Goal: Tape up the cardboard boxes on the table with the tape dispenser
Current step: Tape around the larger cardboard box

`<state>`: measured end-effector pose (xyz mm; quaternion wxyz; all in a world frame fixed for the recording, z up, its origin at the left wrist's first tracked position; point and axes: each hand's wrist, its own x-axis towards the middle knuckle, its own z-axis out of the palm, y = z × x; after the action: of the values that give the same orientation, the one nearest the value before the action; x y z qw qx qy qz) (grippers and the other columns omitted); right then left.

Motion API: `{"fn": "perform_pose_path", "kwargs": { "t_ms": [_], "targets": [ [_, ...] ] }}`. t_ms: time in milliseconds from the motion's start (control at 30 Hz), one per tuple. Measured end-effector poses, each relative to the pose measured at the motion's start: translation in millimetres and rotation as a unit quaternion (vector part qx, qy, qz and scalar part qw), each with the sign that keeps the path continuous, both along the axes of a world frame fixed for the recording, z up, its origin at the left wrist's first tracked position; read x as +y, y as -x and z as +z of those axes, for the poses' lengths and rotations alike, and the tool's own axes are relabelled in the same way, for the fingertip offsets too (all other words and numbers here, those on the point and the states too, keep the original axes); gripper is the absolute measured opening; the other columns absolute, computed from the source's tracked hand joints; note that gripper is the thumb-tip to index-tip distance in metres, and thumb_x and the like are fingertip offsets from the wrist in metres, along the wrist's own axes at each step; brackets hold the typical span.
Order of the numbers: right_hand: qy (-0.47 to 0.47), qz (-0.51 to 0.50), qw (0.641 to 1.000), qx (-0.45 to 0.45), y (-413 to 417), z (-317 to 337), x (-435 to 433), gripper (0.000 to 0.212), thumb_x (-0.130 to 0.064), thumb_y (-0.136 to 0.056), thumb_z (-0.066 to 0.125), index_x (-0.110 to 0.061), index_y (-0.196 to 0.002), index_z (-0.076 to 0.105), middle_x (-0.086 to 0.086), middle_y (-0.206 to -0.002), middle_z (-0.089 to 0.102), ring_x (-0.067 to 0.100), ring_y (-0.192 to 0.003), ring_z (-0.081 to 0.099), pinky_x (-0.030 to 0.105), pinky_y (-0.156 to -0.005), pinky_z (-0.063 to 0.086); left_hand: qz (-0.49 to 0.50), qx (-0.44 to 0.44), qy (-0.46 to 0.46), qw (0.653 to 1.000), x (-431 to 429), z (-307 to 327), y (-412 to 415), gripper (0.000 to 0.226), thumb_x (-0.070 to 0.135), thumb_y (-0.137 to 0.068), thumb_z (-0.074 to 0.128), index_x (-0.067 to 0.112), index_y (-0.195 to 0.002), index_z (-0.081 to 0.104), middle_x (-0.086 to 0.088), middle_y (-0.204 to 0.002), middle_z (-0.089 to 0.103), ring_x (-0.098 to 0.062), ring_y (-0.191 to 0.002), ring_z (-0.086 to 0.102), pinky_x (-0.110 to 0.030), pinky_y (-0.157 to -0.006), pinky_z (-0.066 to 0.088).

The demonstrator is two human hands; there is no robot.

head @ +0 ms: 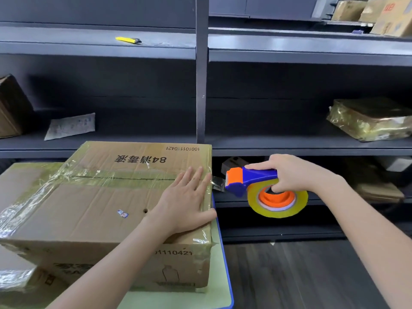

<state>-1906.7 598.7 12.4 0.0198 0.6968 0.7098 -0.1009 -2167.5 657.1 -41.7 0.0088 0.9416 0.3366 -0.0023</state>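
- Looking down on a pale green table with a blue rim, only its right edge and near right corner in view, above a dark plank floor.
- Facing dark grey metal shelving close behind the table, several tiers high.
- Carrying a yellow cutter on an upper tier, and on the middle tier a grey mailer bag, a dark carton at far left and a parcel wrapped in shiny tape at far right. More cartons stacked at top right.
- Filling the table's right side with a large cardboard box, printed with black characters and digits. Right face about level with the table's right edge, top seam and edges already covered in clear tape.
- Showing a second taped box low at the near left, only partly in frame.
- Pressing flat on the box top, close to its right edge, with the left hand: fingers straight and slightly spread, thumb pointing toward the right edge.
- Gripping the blue handle of the tape dispenser with the right hand, fingers curled tight round it.
- Holding the dispenser in the air past the table's right edge, just beside the box's top right edge and about level with the left fingertips. Orange head turned toward the box, yellow roll of tape hanging below the handle.
- Bridging the small gap with a short strip of clear tape from the head to the box's edge. Cannot tell whether stuck down there.
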Motion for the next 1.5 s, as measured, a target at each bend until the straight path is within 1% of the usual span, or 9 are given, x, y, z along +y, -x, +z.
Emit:
{"fn": "perform_pose_path", "kwargs": {
  "t_ms": [100,433,667,867,1033,1167,1300,1400,1500],
  "targets": [
    [0.006,0.011,1.000,-0.027,5.5,-6.7,2.9,0.078,-0.023,-0.079,0.064,-0.061,-0.136,0.026,-0.008,-0.089,0.041,0.012,-0.082,0.049,0.027,-0.070,0.046,-0.036,-0.021,0.003,0.999,-0.4,-1.7,-2.0,0.099,0.064,-0.065,-0.002,0.013,-0.150,-0.010,-0.003,-0.157,-0.014,-0.009,-0.141,-0.020,-0.021,-0.112,-0.015],
    [0.047,0.044,0.995,-0.070,35.5,1.9,21.6,0.074,-0.019,-0.082,0.067,-0.045,-0.142,0.032,-0.021,-0.074,0.029,0.003,-0.064,0.037,0.017,-0.054,0.033,-0.033,-0.026,0.002,0.999,3.1,-5.5,-5.9,0.103,0.063,-0.063,0.000,0.010,-0.151,-0.001,-0.003,-0.158,-0.006,-0.012,-0.145,-0.009,-0.025,-0.117,-0.006],
    [0.092,0.034,0.992,-0.075,41.2,8.2,27.3,0.077,-0.012,-0.079,0.069,-0.044,-0.141,0.035,-0.012,-0.103,0.043,0.007,-0.069,0.044,0.018,-0.055,0.038,-0.029,-0.020,0.004,0.999,3.1,-3.7,-8.8,0.105,0.062,-0.060,0.000,0.010,-0.151,0.000,-0.004,-0.159,-0.003,-0.012,-0.145,-0.006,-0.027,-0.119,-0.001],
    [0.136,0.041,0.976,-0.163,47.9,-14.9,21.2,0.071,-0.012,-0.074,0.063,-0.045,-0.135,0.046,-0.006,-0.092,0.057,0.013,-0.075,0.050,0.029,-0.063,0.044,-0.024,-0.019,0.001,1.000,-3.4,1.6,-9.1,0.108,0.062,-0.057,-0.002,0.009,-0.151,0.000,-0.004,-0.159,-0.004,-0.013,-0.146,-0.005,-0.025,-0.116,-0.004],
    [0.113,-0.013,0.993,-0.043,40.4,-22.8,23.8,0.074,-0.016,-0.074,0.064,-0.041,-0.140,0.042,-0.003,-0.100,0.058,0.011,-0.067,0.052,0.028,-0.059,0.045,-0.042,-0.021,-0.011,0.999,2.7,5.3,-15.1,0.091,0.060,-0.073,0.014,0.015,-0.152,0.010,0.000,-0.159,0.001,-0.012,-0.146,-0.001,-0.027,-0.117,0.000],
    [0.079,-0.033,0.993,-0.076,44.6,-17.0,23.1,0.070,-0.017,-0.078,0.061,-0.041,-0.140,0.039,-0.009,-0.081,0.047,0.005,-0.057,0.038,0.029,-0.061,0.044,-0.084,-0.037,-0.005,0.996,5.0,0.4,-18.6,0.086,0.056,-0.071,0.011,0.013,-0.141,0.041,0.000,-0.151,0.033,-0.014,-0.145,0.009,-0.026,-0.117,0.000],
    [0.072,-0.050,0.994,-0.063,43.9,-18.7,19.3,0.069,-0.020,-0.078,0.061,-0.041,-0.140,0.039,-0.003,-0.094,0.055,0.006,-0.059,0.043,0.030,-0.063,0.048,-0.073,-0.024,-0.018,0.997,3.1,1.7,-25.4,0.076,0.053,-0.076,0.019,0.009,-0.127,0.052,-0.002,-0.137,0.047,-0.018,-0.142,0.018,-0.030,-0.117,0.007],
    [0.055,-0.069,0.995,-0.046,42.3,-21.0,16.1,0.070,-0.022,-0.080,0.062,-0.039,-0.142,0.036,-0.004,-0.094,0.053,0.007,-0.062,0.045,0.029,-0.064,0.048,-0.065,-0.024,-0.012,0.998,1.7,3.1,-26.8,0.085,0.062,-0.076,0.014,0.010,-0.134,0.047,-0.004,-0.149,0.034,-0.018,-0.145,0.009,-0.031,-0.117,0.004],
    [0.013,-0.102,0.994,-0.025,38.9,-18.6,11.5,0.071,-0.024,-0.081,0.061,-0.039,-0.144,0.033,-0.001,-0.109,0.057,0.012,-0.080,0.053,0.028,-0.069,0.046,-0.023,-0.007,0.002,1.000,-0.7,-0.4,-20.4,0.094,0.071,-0.079,0.007,0.010,-0.151,0.012,-0.005,-0.159,-0.006,-0.022,-0.145,-0.013,-0.035,-0.119,-0.004]
  ]
}}
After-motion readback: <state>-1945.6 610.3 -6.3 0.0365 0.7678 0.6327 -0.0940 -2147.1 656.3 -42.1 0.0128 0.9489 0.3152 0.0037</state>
